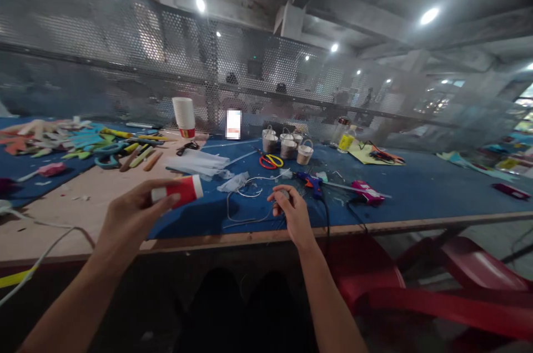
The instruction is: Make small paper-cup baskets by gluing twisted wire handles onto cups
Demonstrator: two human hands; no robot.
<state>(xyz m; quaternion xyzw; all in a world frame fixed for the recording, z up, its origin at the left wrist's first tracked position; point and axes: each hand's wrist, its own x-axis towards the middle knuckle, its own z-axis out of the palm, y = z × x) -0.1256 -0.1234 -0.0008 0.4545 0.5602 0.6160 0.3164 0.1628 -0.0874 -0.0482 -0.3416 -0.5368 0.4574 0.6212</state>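
Note:
A red and white paper cup [186,191] lies sideways in my left hand [144,206], its fingers and thumb closed round it above the table's near edge. To the right, my right hand [289,208] has its fingers curled on a small greyish bundle that looks like cord. A thin pale cord [244,222] loops over the blue table top and runs up to that hand. Just beyond my right hand lie red and yellow scissors [271,161] and a blue glue gun [310,182]. Several small cord-wrapped cups with handles [288,147] stand farther back.
A stack of white paper cups [184,114] stands at the back beside a lit phone [234,124]. White plastic strips [200,162] lie in front. Coloured felt pieces [54,134] cover the left. A pink glue gun [367,192] and red stools [362,270] are to the right.

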